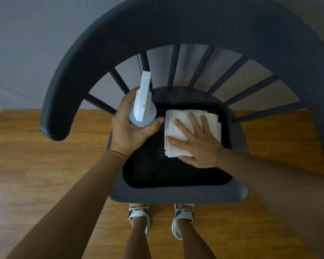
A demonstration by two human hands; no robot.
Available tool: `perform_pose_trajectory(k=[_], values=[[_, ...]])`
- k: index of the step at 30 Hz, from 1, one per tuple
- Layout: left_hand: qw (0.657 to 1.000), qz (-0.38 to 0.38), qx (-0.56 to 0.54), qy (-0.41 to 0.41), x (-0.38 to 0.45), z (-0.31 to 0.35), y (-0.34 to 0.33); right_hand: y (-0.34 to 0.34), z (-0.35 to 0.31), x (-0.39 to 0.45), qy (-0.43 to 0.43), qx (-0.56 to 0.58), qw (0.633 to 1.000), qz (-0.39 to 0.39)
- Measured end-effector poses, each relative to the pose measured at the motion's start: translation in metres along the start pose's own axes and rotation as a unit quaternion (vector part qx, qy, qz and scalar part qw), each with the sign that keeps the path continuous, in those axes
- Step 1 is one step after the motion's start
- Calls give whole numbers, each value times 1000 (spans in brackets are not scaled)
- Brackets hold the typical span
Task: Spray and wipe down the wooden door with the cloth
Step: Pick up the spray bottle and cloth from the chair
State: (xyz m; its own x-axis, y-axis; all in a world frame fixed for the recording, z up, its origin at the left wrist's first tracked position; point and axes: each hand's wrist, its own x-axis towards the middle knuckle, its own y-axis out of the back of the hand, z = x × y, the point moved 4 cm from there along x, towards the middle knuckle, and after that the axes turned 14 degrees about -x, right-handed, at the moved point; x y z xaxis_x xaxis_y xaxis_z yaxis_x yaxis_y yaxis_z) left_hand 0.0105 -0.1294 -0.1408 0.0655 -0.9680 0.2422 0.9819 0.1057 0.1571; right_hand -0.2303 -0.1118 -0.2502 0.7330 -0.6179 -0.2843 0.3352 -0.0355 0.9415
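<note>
Left hand (128,126): wrapped round the body of the spray bottle (143,107), thumb across the near side, fingers curled behind; firm grip.
Spray bottle: white, upright, seen from above; trigger head points away from the person toward the chair back. Base hidden by the left hand, so can't tell whether it sits on the tray or is lifted.
Right hand (196,142): flat, fingers straight and spread, palm down on the cloth (178,128); pressing or resting, no pinch visible.
Cloth: white, folded into a rectangle, under the right hand's fingers and sticking out past the fingertips and to the thumb side; lies in the far right part of the tray. Just beside the left thumb tip, near touching.
Tray (157,174): black, shallow, rounded corners, under both hands; bare part is nearer the person than the hands.
Chair (176,195): dark grey, spindle back with curved top rail arching beyond both hands; tray sits on its seat.
Floor (36,156): wood planks, left and right of the arms.
Feet: in white and blue sandals (138,214), below the seat's front edge, between the forearms.
Wall (26,43): pale grey, beyond the chair.
Door: not identifiable in view.
</note>
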Motion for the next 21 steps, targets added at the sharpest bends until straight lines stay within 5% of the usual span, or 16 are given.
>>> perform_pose_trajectory(k=[6,11,18,21], values=[[997,47,-56,20,5,10,-4,-3,-7,-1,-16,31,999,24],[995,62,-72,10,3,39,1,13,-10,-10,-87,214,970,70],[997,50,-56,3,18,120,20,97,6,-44,-350,529,757,159],[997,24,-66,-12,32,174,23,150,17,-69,-391,535,727,179]])
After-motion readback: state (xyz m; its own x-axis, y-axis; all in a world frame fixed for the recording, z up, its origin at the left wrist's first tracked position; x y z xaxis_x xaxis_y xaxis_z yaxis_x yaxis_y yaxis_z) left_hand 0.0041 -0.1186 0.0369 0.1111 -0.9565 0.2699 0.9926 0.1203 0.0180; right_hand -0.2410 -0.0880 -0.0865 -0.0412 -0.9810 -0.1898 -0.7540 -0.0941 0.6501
